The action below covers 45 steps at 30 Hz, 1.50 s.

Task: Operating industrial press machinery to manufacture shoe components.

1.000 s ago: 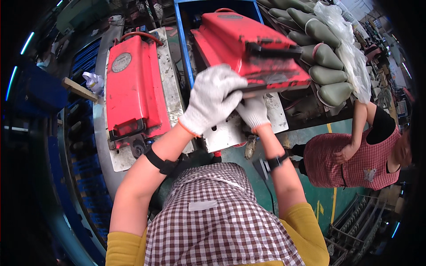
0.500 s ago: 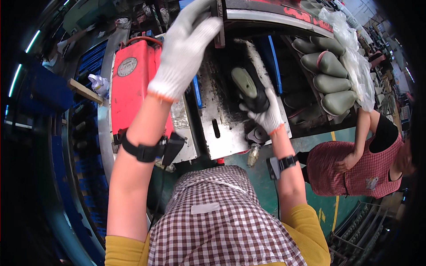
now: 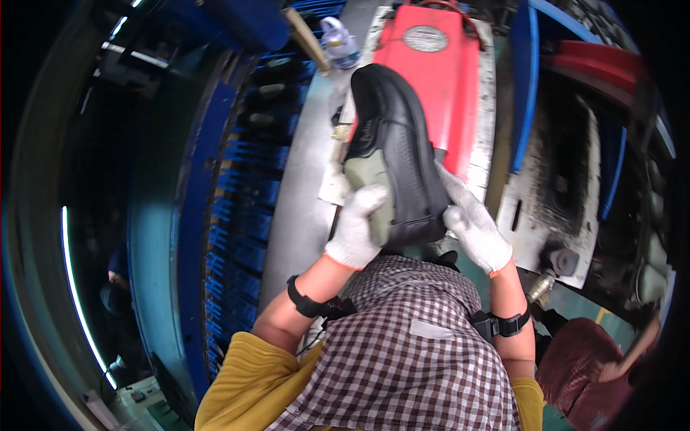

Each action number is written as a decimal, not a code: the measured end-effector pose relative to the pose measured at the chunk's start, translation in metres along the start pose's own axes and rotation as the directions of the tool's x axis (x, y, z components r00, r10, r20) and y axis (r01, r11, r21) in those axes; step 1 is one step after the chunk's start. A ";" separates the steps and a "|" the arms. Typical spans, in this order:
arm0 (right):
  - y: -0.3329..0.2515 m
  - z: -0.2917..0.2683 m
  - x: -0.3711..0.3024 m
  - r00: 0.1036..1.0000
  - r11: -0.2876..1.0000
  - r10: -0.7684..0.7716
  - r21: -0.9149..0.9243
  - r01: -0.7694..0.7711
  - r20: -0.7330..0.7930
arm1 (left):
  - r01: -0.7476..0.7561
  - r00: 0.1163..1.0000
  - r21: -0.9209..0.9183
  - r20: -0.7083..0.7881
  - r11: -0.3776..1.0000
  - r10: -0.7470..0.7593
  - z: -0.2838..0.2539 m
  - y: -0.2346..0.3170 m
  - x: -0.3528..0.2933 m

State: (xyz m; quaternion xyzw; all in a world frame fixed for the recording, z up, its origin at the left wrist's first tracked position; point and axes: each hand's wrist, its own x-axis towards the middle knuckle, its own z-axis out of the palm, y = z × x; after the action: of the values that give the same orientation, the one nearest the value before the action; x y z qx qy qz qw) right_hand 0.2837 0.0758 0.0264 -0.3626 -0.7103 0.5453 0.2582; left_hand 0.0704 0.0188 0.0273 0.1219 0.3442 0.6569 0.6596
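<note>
A black shoe [image 3: 410, 158] with a pale green last [image 3: 374, 183] inside it is held up in front of me, toe pointing away. My left hand [image 3: 358, 228], in a white knit glove, grips the last and heel end from the left, thumb on the green surface. On the opposite side, my right hand [image 3: 476, 228], gloved alike, is closed against the shoe near its heel, with some fingers hidden behind it. Both hands are in front of my checked apron [image 3: 424, 287].
Beyond the shoe lies a red machine cover [image 3: 449, 79]. A metal ledge [image 3: 291, 208] and blue racks [image 3: 241, 237] run along the left, with a bottle [image 3: 338, 43] farther off. At right are a slotted machine plate [image 3: 535, 208], a dark knob [image 3: 564, 261] and another person [image 3: 586, 366].
My view has turned left. The shoe on its last has come out of the right-hand machine, up and toward me. My left hand has dropped from the machine's upper part onto it.
</note>
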 end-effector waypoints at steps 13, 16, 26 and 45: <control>0.095 0.140 0.031 0.896 0.718 -0.170 -0.674 -0.174 -0.411 | -0.038 0.665 0.129 -0.737 0.991 0.122 -0.353 0.165 0.140; 0.096 0.146 0.034 0.908 0.733 -0.070 -0.639 -0.234 -0.412 | -0.044 0.697 0.069 -0.713 0.997 0.080 -0.449 0.199 0.184; 0.104 0.146 0.032 0.900 0.722 -0.093 -0.651 -0.234 -0.427 | 0.151 0.344 0.438 -0.864 0.886 0.368 -0.525 0.222 0.264; 0.095 0.151 0.034 0.866 0.754 -0.088 -0.602 -0.265 -0.492 | 0.305 0.933 0.951 -0.286 -0.059 0.218 -0.414 0.069 0.040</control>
State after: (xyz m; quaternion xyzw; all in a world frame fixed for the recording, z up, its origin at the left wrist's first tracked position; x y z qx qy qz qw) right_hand 0.1698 0.0279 -0.1071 -0.5899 -0.7464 0.1654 0.2600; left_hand -0.2420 -0.0563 -0.2451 0.4309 0.8279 0.1848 0.3078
